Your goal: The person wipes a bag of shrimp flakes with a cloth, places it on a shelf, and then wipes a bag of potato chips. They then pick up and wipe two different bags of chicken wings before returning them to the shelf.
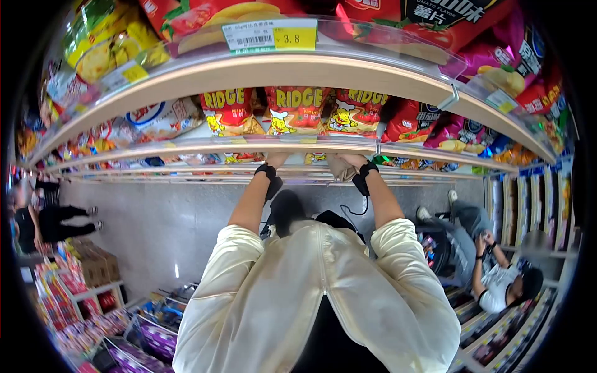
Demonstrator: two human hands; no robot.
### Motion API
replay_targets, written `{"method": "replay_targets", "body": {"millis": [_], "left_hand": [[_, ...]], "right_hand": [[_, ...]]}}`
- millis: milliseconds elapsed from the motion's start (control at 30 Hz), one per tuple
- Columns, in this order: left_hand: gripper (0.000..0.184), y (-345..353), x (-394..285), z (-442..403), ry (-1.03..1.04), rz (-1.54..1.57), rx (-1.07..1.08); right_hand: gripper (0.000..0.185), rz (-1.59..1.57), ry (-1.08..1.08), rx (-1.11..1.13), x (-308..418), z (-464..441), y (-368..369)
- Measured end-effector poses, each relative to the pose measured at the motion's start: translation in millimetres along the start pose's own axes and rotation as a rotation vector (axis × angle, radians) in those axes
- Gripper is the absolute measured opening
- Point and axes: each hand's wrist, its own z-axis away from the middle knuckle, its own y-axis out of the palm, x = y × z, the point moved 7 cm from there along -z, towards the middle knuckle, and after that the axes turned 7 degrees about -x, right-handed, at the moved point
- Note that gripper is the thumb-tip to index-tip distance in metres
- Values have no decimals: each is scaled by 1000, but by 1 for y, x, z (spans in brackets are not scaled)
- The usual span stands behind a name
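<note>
Both my arms reach forward to the store shelves, with black bands round the wrists. My left hand [277, 160] is at a lower shelf, its fingers hidden by the shelf edge. To its right, my right hand [353, 160] is by a beige cloth [341, 169] at the same shelf; its fingers are mostly hidden, so its grip cannot be made out. Just above my hands, red and yellow RIDGE chip bags [295, 110] stand in a row behind the shelf edge [217, 149].
An upper shelf board [267, 71] with a 3.8 price tag [295, 38] crosses overhead. One person [497, 286] sits at the right beside a dark basket [435, 248]. Another person [43, 224] stands at the far left, near cardboard boxes [93, 264]. Purple packages [155, 336] lie at the lower left.
</note>
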Motion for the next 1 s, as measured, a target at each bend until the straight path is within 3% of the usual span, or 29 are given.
{"method": "replay_targets", "body": {"millis": [67, 133, 233, 333, 367, 567, 667, 800, 867, 900, 933, 1000], "left_hand": [[41, -2, -1, 10, -235, 52, 105], [44, -9, -14, 19, -310, 197, 76], [45, -25, -53, 34, -396, 260, 67], [48, -19, -23, 30, -335, 333, 25], [48, -21, -13, 27, -332, 327, 25], [52, -34, -20, 21, -207, 4, -22], [50, -23, 56, 5, -306, 33, -114], [45, -45, -8, 24, -408, 60, -28], [42, -31, 19, 29, -630, 762, -240], [40, -18, 78, 7, -482, 539, -129], [40, -28, 56, 10, -482, 536, -122], [43, -48, 4, 16, -258, -215, 82]], "right_hand": [[48, -206, 101, 145, -12, -1, 18], [51, -204, 143, 155, -3, 9, 26], [61, -140, -105, 222, 25, 27, 47], [67, -57, -246, 121, 42, 33, 55], [72, -95, -202, 210, 26, 19, 70], [73, -70, -177, 195, 45, 27, 75], [73, -73, -159, 183, 51, 29, 77], [74, -91, -88, 260, 60, 34, 83], [75, -167, -78, 264, 52, 29, 93], [77, -242, -68, 270, 50, 29, 98], [77, -246, -65, 265, 51, 33, 102], [78, -170, -129, 146, 59, 36, 104]]}}
